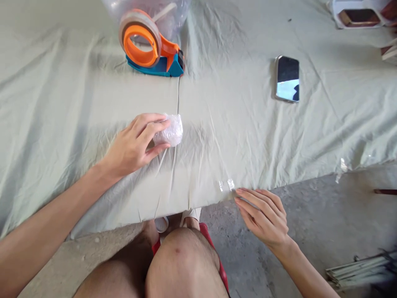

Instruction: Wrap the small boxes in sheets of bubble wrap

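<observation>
My left hand [136, 142] has its thumb and fingers curved around a small bubble-wrapped package [174, 130] that rests on the cloth-covered table. At the table's front edge, my right hand [263, 213] has its fingers drawn together. Its fingertips meet the end of a short strip of clear tape [230, 184] lying on the cloth; the exact pinch is partly hidden. Beyond the package stands an orange and blue tape dispenser [172, 62] with a roll of tape on it.
A clear plastic bag [176, 18] sits behind the dispenser. To the right lies a phone [288, 78]. A white box [338, 12] is at the far right corner. More clear tape [343, 164] sticks to the front edge. A light green cloth [77, 87] covers the table.
</observation>
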`<state>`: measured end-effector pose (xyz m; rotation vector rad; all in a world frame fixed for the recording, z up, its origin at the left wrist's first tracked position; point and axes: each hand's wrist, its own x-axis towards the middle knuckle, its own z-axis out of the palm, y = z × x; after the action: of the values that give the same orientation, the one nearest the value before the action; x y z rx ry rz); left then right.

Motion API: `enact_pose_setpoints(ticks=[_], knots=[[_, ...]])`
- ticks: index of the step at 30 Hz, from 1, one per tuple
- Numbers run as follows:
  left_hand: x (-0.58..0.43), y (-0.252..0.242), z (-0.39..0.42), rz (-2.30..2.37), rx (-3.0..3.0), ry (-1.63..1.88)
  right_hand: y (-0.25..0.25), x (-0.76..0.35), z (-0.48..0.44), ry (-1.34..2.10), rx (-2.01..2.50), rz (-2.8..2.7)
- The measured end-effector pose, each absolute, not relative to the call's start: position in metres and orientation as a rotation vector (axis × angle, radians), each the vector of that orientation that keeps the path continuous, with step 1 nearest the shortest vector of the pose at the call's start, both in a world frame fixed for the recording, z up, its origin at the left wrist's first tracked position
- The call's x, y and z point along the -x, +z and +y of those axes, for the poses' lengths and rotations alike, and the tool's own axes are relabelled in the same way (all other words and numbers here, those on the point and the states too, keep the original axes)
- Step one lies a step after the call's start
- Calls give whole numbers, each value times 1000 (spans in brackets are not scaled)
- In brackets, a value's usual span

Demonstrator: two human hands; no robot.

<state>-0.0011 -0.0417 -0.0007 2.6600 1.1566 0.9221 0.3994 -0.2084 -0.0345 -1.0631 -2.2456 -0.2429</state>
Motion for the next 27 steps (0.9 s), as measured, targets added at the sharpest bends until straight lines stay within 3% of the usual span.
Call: enact_pose_setpoints(ticks=[13,19,27], knots=[[0,-4,-41,1150,-2725,922,7,-389,-183,531,1552,-1185],[0,-5,-38,1056,-2726,1007,35,-347,-83,360,1164,-1208],[-4,-2,-40,1013,-2756,1110,28,-240,12,189,762,-1783]])
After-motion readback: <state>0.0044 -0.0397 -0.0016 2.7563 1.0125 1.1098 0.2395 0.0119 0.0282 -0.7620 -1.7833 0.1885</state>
